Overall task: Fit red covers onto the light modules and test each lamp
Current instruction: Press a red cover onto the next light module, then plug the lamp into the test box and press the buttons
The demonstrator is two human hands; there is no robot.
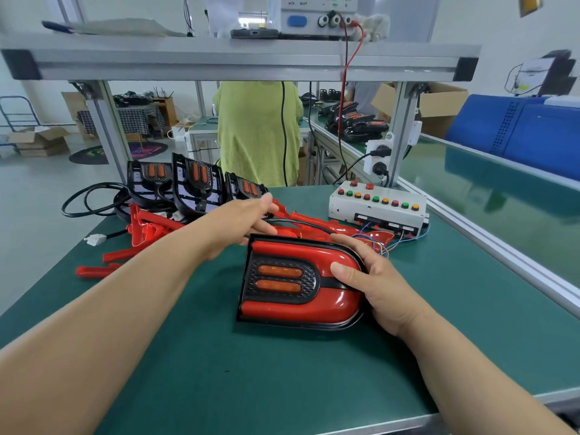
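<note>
Centrally, a lamp (298, 281) rests on the matte green bench (219, 356): a glossy red U-shaped cover in a black rim, wrapping a black honeycomb-textured insert with two amber oblong lenses. The right hand (376, 287) grips its rounded end, thumb on the red face, fingers curled behind the rim and partly hidden. The left hand (244, 221) reaches just above the lamp, fingers nearly straight, holding nothing; it covers part of a black cable (301, 221). Loose red covers (150, 227) lie heaped at middle left, below three bare black modules (194, 183). A white button box (376, 205) sits right of centre.
</note>
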